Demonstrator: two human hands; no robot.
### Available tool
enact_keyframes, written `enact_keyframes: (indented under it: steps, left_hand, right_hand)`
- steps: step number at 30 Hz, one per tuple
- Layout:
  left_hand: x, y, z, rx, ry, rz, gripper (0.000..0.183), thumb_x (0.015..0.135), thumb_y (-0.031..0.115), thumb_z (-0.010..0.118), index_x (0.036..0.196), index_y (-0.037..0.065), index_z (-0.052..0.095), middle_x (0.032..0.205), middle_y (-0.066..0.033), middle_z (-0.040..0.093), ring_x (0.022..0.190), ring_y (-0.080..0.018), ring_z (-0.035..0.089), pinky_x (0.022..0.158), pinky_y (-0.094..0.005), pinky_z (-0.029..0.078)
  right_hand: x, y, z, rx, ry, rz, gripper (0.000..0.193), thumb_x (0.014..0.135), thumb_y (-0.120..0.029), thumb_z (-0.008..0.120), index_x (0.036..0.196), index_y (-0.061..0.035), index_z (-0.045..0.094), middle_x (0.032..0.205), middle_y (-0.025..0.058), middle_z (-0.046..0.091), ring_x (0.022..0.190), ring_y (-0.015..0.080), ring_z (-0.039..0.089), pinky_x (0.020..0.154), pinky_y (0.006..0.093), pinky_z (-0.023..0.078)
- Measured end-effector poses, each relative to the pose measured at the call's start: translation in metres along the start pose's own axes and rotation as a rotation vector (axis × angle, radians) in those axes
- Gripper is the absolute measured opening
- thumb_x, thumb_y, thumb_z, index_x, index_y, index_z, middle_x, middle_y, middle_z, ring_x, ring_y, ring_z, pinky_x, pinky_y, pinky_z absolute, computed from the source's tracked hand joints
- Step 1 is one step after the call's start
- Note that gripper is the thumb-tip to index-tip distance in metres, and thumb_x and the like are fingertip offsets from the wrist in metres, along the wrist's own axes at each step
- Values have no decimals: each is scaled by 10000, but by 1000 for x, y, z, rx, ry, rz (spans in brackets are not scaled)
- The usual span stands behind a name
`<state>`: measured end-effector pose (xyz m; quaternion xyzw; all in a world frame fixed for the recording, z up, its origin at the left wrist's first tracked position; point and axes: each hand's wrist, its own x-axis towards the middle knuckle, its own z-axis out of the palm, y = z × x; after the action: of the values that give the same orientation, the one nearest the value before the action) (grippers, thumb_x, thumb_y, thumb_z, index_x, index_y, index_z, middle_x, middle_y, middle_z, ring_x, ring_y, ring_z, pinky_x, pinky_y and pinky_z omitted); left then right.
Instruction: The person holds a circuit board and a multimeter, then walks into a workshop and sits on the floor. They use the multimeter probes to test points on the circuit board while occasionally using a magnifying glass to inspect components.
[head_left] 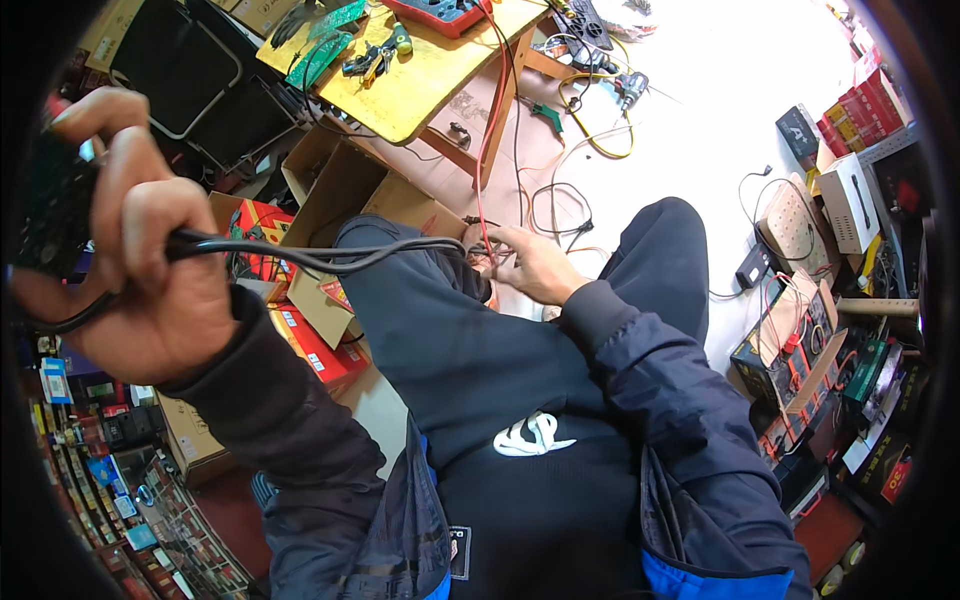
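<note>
Curled fingers (165, 205) of the left hand (150, 270), at the frame's left, grip a black cable (240, 246); from my remote seat I cannot tell whether they also hold the blurred dark object (48, 200) beside them. Dark strands run across to the centre, where the right hand (540, 268) has its fingers bent near them; I cannot tell whether they pinch anything. A red wire (481, 190) drops toward that hand. Farther out, I see dark trousers (480, 350) below centre, an opened cardboard box (325, 165) upper left, and a yellow table (400, 105) at the top.
</note>
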<state>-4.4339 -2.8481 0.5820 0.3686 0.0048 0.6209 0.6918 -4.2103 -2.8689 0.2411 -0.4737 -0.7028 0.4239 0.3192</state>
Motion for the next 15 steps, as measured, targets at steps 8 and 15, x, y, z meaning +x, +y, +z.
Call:
enact_keyframes:
  steps: [8,15]
  left_hand:
    - [2,20,-4,147,5,150,403,745,12,714,1102,-34,534,1162,-117,489,622,-115,384,480,-249,285]
    - [17,39,-38,336,13,184,865,835,234,856,1463,-149,401,1384,-261,514,676,-139,409,525,-264,330]
  right_hand:
    - [-5,-2,-19,1,264,-39,422,965,-66,632,1384,-43,665,1230,235,742,1161,416,711,1023,462,555]
    - [-12,2,-47,301,147,160,436,1057,-133,537,1471,-53,649,933,140,699,863,248,720,852,364,577]
